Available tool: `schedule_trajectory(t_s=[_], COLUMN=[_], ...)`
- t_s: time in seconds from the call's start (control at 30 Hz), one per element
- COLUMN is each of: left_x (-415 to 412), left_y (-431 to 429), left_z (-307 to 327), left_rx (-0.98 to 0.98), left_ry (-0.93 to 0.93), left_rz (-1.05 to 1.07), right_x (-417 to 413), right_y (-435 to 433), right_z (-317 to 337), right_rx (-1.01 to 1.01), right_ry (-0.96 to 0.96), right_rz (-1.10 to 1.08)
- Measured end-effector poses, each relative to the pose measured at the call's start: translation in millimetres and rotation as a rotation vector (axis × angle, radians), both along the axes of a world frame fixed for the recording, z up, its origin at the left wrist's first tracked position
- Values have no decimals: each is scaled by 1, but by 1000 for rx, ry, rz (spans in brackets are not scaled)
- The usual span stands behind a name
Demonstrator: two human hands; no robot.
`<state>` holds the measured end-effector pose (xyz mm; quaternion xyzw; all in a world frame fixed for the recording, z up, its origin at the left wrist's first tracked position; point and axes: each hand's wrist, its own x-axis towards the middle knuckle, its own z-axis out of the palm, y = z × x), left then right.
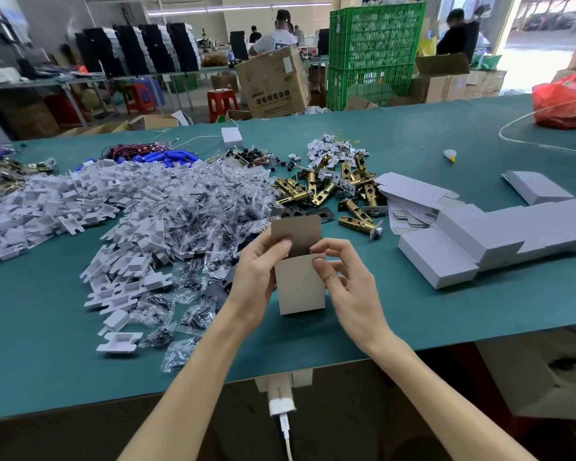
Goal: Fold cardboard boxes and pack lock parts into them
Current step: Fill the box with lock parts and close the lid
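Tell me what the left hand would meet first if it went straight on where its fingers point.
The left hand grips the small grey cardboard box; its raised brown flap lies directly ahead. Beyond, probably the brass latch bolts, depth unclear.

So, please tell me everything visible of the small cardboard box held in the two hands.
The small cardboard box is pale grey-white outside; its open top flap, with rounded corners, stands up and shows a brownish inner side. It is held upright over the green table. The left hand grips its left side, thumb at the opening; the right hand pinches the front wall's top edge. Its inside is hidden.
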<state>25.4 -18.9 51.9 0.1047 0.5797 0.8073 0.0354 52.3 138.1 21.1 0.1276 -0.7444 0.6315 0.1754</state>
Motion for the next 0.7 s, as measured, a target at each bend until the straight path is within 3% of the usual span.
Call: schedule_trajectory(t_s=[0.4, 0.7], left_x=[2, 7], left_y=[-7, 5], left_z=[1, 3], left_rx=[-16, -162], left_ry=[176, 228], left_rz=[-131, 77], right_x=[3, 4], right_y=[0, -2], right_z=[-1, 1], right_rx=[-36, -89], right_ry=[-13, -23], right_rz=[12, -14])
